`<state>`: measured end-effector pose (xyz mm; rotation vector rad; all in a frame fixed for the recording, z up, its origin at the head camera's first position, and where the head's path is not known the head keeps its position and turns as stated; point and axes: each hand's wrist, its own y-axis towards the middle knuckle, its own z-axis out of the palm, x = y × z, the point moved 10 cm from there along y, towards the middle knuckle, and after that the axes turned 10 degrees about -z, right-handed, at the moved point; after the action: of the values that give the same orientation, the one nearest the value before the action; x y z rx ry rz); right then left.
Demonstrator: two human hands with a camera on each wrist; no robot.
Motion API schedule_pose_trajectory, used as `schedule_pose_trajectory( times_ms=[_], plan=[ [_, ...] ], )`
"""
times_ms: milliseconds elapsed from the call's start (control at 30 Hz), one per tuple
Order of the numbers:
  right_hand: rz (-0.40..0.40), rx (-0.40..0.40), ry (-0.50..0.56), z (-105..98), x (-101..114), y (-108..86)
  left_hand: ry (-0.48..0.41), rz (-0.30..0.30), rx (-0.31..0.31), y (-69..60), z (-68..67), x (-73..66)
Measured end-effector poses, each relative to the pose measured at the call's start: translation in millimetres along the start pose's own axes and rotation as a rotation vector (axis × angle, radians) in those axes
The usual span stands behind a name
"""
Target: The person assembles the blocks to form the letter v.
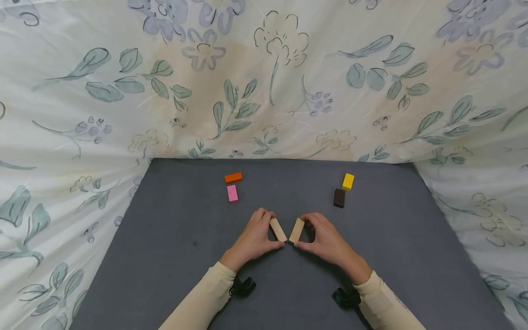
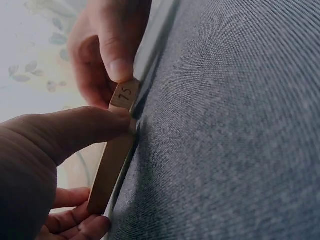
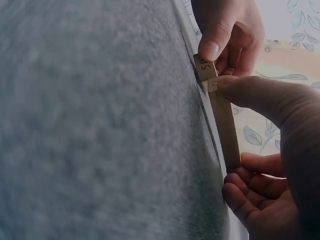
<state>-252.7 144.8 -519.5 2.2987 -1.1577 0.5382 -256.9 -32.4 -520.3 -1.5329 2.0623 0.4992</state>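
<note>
Two plain wooden blocks lie angled in a V on the grey cloth, their near ends almost meeting. My left hand (image 1: 257, 233) pinches the left wooden block (image 1: 278, 229) end to end, thumb on the near end and fingertips on the far end. With the same kind of grip, my right hand (image 1: 326, 238) holds the right wooden block (image 1: 296, 230). In the left wrist view, handwritten digits show on the near end of the other hand's block (image 2: 124, 94). Marks also appear on both block ends in the right wrist view, partly covered by the thumbs.
Beyond my left hand lie an orange block (image 1: 233, 178) and a pink block (image 1: 233, 193). A yellow block (image 1: 348, 181) and a dark brown block (image 1: 339, 198) lie beyond my right hand. Flowered fabric (image 1: 264, 82) rises behind the grey table (image 1: 185, 275) and along both sides.
</note>
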Motion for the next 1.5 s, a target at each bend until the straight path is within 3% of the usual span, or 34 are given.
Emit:
schedule_pose_trajectory(
  times_ms=[967,1200,1333,1500],
  plan=[
    [0.030,0.042,-0.020,8.8,-4.1,2.9,0.030,-0.017,0.033,4.7,3.7,2.5],
    [0.032,0.053,-0.007,3.9,-7.7,-1.9,-0.005,-0.012,0.059,4.0,8.6,0.8],
    [0.030,0.052,0.016,1.1,-7.0,-2.7,0.044,0.062,0.014,-6.5,4.0,-8.4],
    [0.015,0.069,0.062,3.2,-5.1,-2.4,0.316,0.276,-0.046,-32.5,8.1,-37.0]
  ],
)
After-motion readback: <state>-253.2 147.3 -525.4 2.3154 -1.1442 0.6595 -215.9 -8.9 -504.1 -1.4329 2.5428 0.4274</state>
